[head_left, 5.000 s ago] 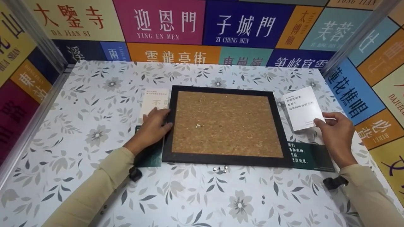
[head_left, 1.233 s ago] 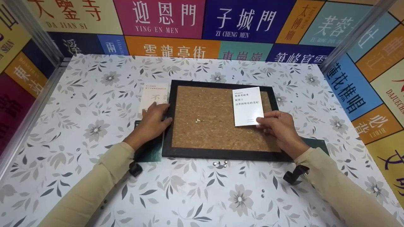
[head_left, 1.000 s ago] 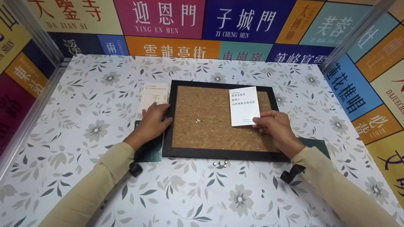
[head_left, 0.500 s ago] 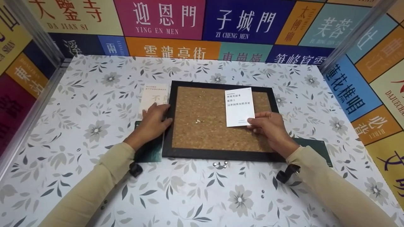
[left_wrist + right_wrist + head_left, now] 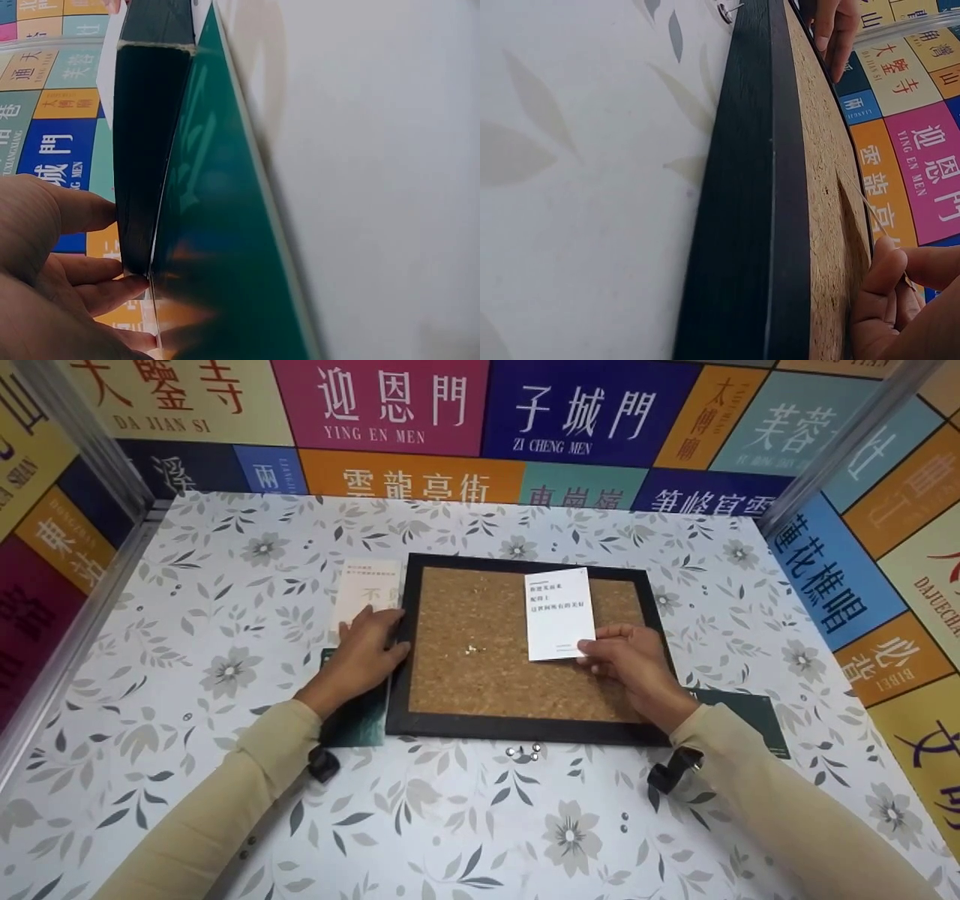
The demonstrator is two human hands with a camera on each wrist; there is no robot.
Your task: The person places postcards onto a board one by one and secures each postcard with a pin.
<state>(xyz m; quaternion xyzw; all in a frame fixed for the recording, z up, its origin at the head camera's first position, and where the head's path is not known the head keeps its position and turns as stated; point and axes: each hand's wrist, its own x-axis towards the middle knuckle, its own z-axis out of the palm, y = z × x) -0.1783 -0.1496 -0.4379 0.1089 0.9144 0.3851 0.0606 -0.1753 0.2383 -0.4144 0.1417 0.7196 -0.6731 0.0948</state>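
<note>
Pinching a white card (image 5: 559, 611) printed with dark Chinese characters between the thumb and curled fingers of the right hand (image 5: 630, 664), gripping near its lower right corner. Holding it over the right half of a black-framed corkboard (image 5: 465, 690), slanting it above the cork in the right wrist view, leaving any touch between card and cork hard to tell. Resting the left hand (image 5: 365, 649) at the board's left edge, spreading its relaxed fingers, touching the dark rim with thumb and fingertips. Covering the lower part of a pale card (image 5: 367, 574) with that hand, and partly hiding a green card (image 5: 358, 724) just left of the board. Partly hiding a dark green card (image 5: 750, 720) behind the right sleeve (image 5: 780, 791), near the board's lower right corner. Showing silver pins (image 5: 536, 747) just in front of the board, on a flower-patterned tabletop (image 5: 285, 825), and tiny shiny bits (image 5: 470, 649) on the cork, left of the white card.
</note>
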